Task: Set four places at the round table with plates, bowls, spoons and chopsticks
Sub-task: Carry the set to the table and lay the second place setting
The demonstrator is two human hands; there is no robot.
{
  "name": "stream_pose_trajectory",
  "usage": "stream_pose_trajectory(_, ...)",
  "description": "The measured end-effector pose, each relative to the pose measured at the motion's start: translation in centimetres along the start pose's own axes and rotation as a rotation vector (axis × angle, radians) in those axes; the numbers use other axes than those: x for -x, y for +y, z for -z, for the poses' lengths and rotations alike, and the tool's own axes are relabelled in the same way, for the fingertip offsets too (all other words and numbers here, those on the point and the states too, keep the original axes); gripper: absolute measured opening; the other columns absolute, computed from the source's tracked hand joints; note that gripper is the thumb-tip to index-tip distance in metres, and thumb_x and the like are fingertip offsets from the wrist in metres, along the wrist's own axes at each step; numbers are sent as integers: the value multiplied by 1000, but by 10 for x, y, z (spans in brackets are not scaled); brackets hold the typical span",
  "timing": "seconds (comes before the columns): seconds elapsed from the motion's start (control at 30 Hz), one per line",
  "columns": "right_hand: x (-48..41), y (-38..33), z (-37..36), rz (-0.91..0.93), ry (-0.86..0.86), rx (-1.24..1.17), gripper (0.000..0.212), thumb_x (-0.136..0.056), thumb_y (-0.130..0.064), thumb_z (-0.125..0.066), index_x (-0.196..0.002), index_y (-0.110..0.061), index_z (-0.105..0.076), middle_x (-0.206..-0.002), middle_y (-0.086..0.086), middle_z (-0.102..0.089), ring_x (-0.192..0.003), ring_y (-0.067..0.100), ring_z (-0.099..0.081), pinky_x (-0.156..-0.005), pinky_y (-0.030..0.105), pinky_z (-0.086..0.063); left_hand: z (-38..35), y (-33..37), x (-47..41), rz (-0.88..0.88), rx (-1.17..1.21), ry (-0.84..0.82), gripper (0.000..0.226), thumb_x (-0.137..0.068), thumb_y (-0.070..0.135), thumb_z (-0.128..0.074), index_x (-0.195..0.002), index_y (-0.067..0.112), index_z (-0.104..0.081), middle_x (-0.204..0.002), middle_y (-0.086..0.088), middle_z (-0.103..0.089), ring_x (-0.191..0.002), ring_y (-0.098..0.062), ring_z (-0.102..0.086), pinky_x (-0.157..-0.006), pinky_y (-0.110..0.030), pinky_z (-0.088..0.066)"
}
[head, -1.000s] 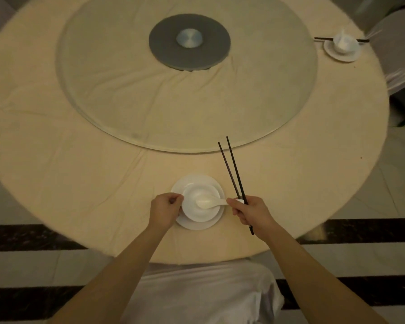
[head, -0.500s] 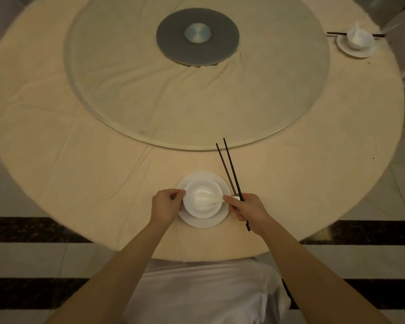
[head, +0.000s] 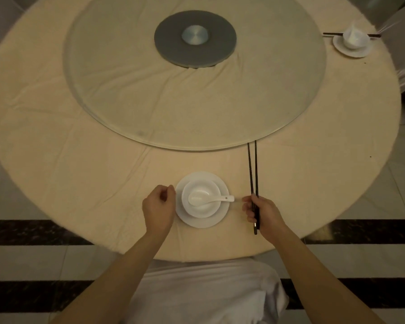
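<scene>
Since the earlier frames the right hand point(head: 263, 215) has left the spoon point(head: 208, 200) and shifted right, and the chopsticks point(head: 253, 174) have swung from a slant to point almost straight away from the person. The left hand point(head: 159, 206) no longer pinches the plate point(head: 204, 222). Right hand: fingers curled round the lower end of both chopsticks, whose butt ends stick out below the fist; their tips reach the near edge of the glass turntable point(head: 126, 90). Left hand: loosely curled, holding nothing, just beside the plate's left rim – contact cannot be told. Spoon: lying in the bowl point(head: 201, 212), handle over the right rim; the bowl sits centred on the plate near the front edge of the round bench point(head: 80, 171). Bare cloth lies between plate and chopsticks, and wide open cloth to the left. Both forearms reach in from below, wrists over the bench edge. A second place setting point(head: 351, 51) stands far right.
</scene>
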State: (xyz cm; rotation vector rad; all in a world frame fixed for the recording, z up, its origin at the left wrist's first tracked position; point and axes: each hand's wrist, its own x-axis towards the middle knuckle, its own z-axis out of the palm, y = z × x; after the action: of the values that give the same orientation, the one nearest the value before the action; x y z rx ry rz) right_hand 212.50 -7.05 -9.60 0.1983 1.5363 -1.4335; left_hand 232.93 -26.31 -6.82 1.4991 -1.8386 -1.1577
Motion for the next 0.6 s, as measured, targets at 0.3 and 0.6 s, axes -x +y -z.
stream_pose_trajectory(0.3, 30, 16, -18, 82, -56, 16, 33, -108, -30, -40, -88, -10, -57, -85, 12, -75, -74, 16, -68, -66, 27, -50, -54, 32, 72, 161, 60, -948, 26, -98, 30, -59, -89, 11, -74, -76, -2, -74, -67, -17, -71, -56, -34, -59)
stream_pose_trajectory(0.6, 52, 21, -34, 69, -34, 113, 36, -105, -42, -41, -93, -14, -59, -86, 3, -76, -68, 16, -68, -45, 25, -43, -63, 41, 81, 410, 376, -1050, 12, -92, 5, -67, -96, -5, -74, -99, -23, -70, -76, -28, -72, -72, -39, -63)
